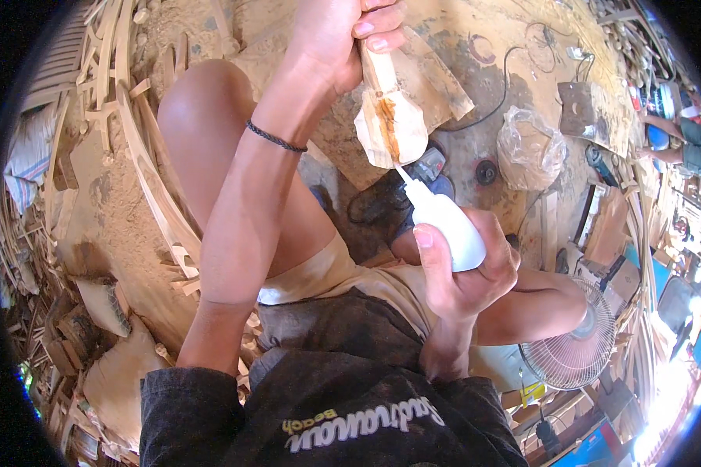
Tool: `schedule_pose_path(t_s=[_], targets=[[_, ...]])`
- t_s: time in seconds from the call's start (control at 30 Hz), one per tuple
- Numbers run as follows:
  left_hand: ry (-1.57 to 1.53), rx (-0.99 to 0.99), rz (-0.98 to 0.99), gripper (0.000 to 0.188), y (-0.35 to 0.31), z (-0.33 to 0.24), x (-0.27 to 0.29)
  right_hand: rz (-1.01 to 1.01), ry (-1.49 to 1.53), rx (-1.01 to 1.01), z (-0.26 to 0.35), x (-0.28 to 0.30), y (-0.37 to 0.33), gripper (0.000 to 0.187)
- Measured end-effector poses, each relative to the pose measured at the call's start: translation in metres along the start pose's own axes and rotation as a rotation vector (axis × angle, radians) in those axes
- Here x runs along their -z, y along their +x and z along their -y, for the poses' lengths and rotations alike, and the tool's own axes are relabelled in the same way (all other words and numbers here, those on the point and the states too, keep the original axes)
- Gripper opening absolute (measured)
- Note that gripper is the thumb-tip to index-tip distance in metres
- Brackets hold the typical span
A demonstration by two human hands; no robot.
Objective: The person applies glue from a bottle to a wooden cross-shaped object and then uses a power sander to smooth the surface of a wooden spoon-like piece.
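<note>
Our left grip wraps the stem of the pale wooden piece, held up before us, while our right grip closes around the white bottle, its nozzle at the piece's lower end; light squeezes, tip close to the brown streak, should serve us best. Around us in the head view, a dark tool lies beyond the nozzle, a plastic bag further right, neither seeming to block our 2 hands.

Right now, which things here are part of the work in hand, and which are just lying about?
In use:
wooden piece with a brown streak, held in the left hand
white bottle in the right hand, its tip close to that piece

Apparently just lying or standing about:
clear plastic bag
fan
wood strips
</note>
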State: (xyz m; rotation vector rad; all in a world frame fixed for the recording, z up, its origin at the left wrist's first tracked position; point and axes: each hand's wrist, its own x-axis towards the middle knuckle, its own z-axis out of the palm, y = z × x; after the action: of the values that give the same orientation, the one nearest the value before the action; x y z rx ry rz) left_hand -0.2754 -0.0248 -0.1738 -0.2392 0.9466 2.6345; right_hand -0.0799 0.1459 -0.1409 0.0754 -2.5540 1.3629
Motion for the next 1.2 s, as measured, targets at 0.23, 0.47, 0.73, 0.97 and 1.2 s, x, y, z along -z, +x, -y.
schedule_pose_path(t_s=[0.23, 0.47, 0.73, 0.97, 1.2], targets=[[-0.113, 0.031, 0.081, 0.042, 0.006, -0.001, 0.008, -0.023, 0.335, -0.157, -0.018, 0.007, -0.012, 0.029], [-0.182, 0.074, 0.206, 0.046, 0.002, -0.007, 0.013, -0.313, 0.475, -0.431, -0.137, -0.005, 0.009, 0.028], [-0.34, 0.195, 0.283, 0.046, 0.015, -0.001, 0.004, -0.571, -0.149, -0.609, -0.422, -0.043, -0.048, 0.021], [-0.35, 0.085, 0.232, 0.033, 0.018, -0.002, 0.028, -0.403, -0.672, -0.899, -0.41, -0.039, -0.052, 0.018], [-0.208, 0.099, 0.131, 0.036, 0.032, -0.002, 0.034, -0.568, -0.884, -0.652, -0.478, 0.059, 0.078, 0.035]])
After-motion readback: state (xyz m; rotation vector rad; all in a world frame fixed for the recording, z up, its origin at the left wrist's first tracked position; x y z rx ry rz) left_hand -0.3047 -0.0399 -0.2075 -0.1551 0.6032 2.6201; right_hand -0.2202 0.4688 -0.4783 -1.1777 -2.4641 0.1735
